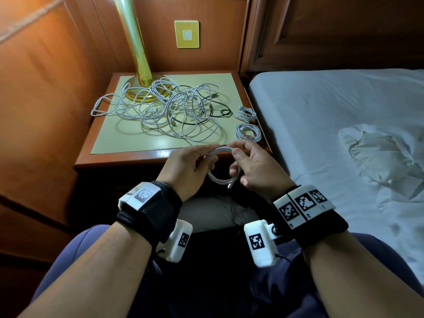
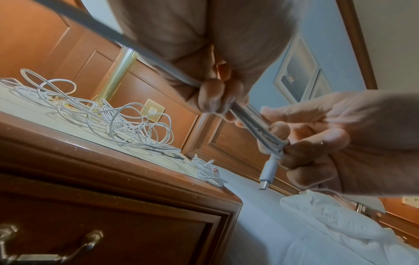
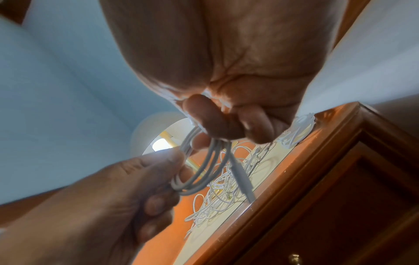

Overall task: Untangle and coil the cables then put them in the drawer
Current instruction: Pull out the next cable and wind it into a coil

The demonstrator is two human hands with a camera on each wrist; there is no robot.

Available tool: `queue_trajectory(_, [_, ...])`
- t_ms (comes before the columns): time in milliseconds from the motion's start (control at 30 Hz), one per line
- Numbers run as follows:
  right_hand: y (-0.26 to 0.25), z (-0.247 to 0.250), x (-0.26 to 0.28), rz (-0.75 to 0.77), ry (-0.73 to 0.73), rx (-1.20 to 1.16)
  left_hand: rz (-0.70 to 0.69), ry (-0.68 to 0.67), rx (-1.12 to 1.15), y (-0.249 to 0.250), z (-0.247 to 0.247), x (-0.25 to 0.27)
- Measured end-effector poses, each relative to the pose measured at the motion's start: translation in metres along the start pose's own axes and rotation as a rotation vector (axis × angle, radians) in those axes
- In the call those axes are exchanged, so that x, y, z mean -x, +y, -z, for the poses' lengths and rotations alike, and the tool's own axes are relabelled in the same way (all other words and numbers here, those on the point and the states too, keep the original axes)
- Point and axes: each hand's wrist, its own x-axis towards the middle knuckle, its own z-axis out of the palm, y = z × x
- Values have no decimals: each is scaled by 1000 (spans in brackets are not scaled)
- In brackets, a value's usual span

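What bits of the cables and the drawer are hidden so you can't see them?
- Held coil: parts sit behind the left hand and right hand in the head view.
- Tangled pile: how many cables is impossible to count; loops overlap.
- Drawer: front cut off by the left wrist view's edge; inside hidden.
- Lamp: top cut off, head view.

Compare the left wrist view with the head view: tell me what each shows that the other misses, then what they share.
Only the left wrist view shows the closed drawer front with its metal handle, and the connector hanging below the right hand. Only the head view shows the black cable within the tangle and the full round shape of the coil. Both show the left hand, the tangled white cables and the lamp.
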Motion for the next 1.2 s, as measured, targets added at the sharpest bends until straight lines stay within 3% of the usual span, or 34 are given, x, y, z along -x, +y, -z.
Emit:
queue_trajectory(167, [9, -1, -5, 141, 30, 150, -13, 48, 4, 1, 1, -1])
queue_trajectory(567, [3, 8, -3, 220, 109, 341, 53, 26, 15, -1, 6, -5])
queue_trajectory(700, [-1, 11, 0, 289, 147, 389, 43, 106, -55, -11, 14, -8])
queue_trajectory(800, [-5, 12, 1, 337, 197, 351, 48, 54, -106, -11, 16, -6])
queue_trajectory(900, [-7, 11, 1, 338, 215, 276, 182, -1, -36, -7, 13, -4])
queue_trajectory(1100, [-9, 12, 3, 326, 240, 232, 226, 50, 214, 2, 19, -7])
queue_trajectory(1200, [-9, 13, 1, 290, 250, 139, 237, -100, 237, 1, 21, -3])
